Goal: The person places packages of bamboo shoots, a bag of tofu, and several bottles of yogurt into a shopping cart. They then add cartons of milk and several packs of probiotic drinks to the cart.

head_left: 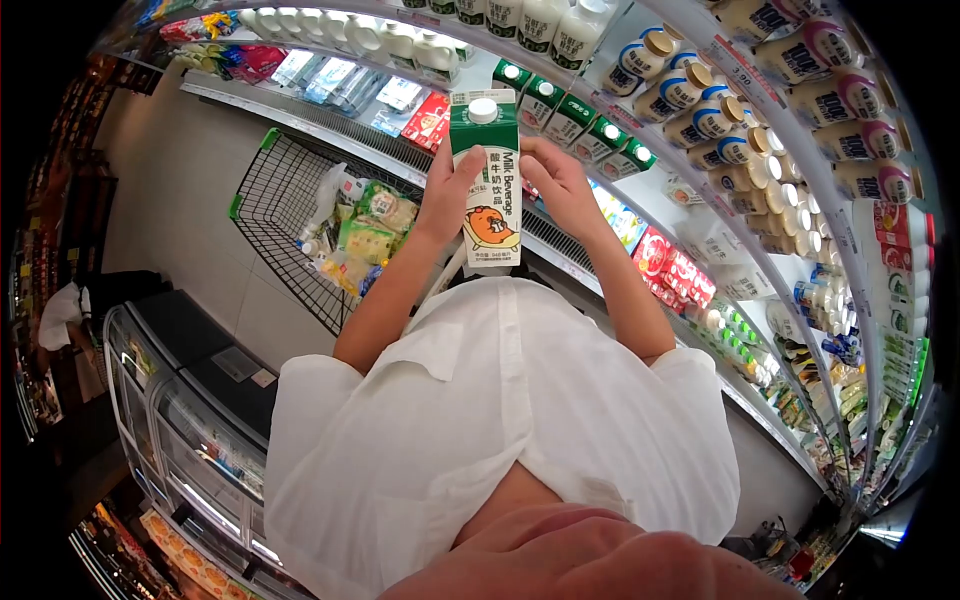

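A milk beverage carton with a green top, white cap and cartoon print stands upright in front of my chest, its printed face toward me. My left hand grips its left side, thumb over the front panel. At the right side my right hand has its bent fingers against the carton's edge; some fingertips are hidden behind it. Similar green-topped cartons stand in a row on the shelf just beyond my right hand.
A wire shopping cart with bagged groceries stands to the left. Dairy shelves with capped bottles curve along the right and top. A glass-sided display case is at lower left, near another person's white sleeve.
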`<state>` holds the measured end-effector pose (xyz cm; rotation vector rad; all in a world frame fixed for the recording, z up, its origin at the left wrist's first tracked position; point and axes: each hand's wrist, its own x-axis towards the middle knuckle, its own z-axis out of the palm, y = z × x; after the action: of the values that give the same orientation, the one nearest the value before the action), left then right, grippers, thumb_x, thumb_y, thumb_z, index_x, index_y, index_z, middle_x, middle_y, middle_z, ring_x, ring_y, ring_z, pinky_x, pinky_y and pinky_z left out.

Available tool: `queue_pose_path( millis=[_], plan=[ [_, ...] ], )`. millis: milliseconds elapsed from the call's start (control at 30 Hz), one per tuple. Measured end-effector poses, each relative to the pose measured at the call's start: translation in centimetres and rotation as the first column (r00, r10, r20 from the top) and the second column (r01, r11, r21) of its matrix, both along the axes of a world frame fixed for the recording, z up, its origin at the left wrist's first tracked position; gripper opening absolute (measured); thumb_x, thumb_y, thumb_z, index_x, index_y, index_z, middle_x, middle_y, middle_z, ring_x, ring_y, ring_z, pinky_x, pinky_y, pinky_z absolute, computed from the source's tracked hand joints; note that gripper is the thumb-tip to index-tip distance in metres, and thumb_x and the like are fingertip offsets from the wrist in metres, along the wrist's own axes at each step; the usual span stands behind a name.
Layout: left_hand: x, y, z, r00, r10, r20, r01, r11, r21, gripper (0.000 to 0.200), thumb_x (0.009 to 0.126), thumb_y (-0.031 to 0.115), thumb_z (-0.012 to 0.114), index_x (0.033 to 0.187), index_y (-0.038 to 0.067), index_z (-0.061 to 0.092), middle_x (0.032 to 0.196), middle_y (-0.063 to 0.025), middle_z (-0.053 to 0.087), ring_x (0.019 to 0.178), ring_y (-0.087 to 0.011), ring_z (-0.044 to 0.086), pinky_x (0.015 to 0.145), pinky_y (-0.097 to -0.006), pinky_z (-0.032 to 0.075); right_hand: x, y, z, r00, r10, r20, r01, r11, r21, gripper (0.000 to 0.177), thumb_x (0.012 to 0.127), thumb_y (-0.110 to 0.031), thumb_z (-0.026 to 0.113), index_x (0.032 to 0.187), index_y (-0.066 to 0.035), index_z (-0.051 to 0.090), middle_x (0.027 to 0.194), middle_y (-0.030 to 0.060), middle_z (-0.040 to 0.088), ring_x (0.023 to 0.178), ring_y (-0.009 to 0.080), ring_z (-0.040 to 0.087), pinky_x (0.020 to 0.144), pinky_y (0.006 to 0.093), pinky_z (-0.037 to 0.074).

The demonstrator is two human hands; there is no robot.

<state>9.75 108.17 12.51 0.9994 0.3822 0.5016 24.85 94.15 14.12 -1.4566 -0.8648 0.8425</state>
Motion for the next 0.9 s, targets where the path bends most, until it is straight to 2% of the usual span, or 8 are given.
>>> queue_pose_path(
  millis=[200,267,467,633,900],
  plan=[
    [-1.2,1.4,-0.1,0.998,0.022,-0.054,-0.024,0.999,-0.038,0.043,0.117,0.036,0.059,0.147,0.006,0.051,0.118,-0.0065,0.074,0.095,-0.0109,0.075,0.079,-0.0280,0.064,-0.1,1.9,1.2,0.998,0.058,0.019,-0.056,0.996,-0.069,0.037,0.113,-0.030,0.066,0.133,0.001,0.072,0.117,0.0077,0.078,0.107,0.0131,0.071,0.097,0.0318,0.056],
    [-1.5,1.8,-0.7,0.999,0.020,-0.044,-0.022,0.999,-0.036,0.043,0.117,0.036,0.059,0.147,0.006,0.051,0.117,-0.0061,0.073,0.095,-0.0110,0.075,0.079,-0.0279,0.064,0.0,2.5,1.3,0.993,0.080,0.082,-0.072,0.993,-0.098,0.043,0.111,-0.034,0.069,0.136,0.001,0.070,0.117,0.0105,0.078,0.107,0.0151,0.072,0.096,0.0327,0.057],
    [-2.4,2.2,-1.0,0.999,0.029,-0.038,-0.033,0.995,-0.095,0.044,0.117,0.039,0.058,0.145,0.005,0.053,0.116,-0.0065,0.073,0.095,-0.0109,0.075,0.080,-0.0283,0.064,-1.8,3.9,1.2,0.990,0.121,0.067,-0.099,0.958,-0.268,0.056,0.108,-0.046,0.071,0.141,-0.001,0.065,0.117,0.0156,0.078,0.105,0.0214,0.075,0.093,0.0370,0.058],
    [-3.3,2.9,-2.0,0.999,0.033,-0.021,-0.036,0.991,-0.126,0.043,0.117,0.041,0.057,0.141,0.005,0.054,0.115,-0.0072,0.074,0.093,-0.0120,0.076,0.078,-0.0279,0.064,-3.3,5.1,-1.1,0.991,0.074,0.115,-0.040,0.962,-0.272,0.059,0.109,-0.052,0.065,0.139,0.000,0.065,0.113,0.0171,0.077,0.102,0.0229,0.074,0.090,0.0377,0.057],
    [-5.0,4.2,-4.2,0.997,0.059,-0.041,-0.066,0.980,-0.189,0.042,0.117,0.040,0.059,0.141,0.005,0.054,0.114,-0.0067,0.073,0.089,-0.0119,0.075,0.077,-0.0280,0.064,-5.6,6.5,-2.9,0.991,0.068,0.113,-0.028,0.947,-0.320,0.061,0.109,-0.054,0.065,0.141,-0.001,0.064,0.116,0.0183,0.077,0.104,0.0241,0.074,0.091,0.0388,0.057]
  ],
)
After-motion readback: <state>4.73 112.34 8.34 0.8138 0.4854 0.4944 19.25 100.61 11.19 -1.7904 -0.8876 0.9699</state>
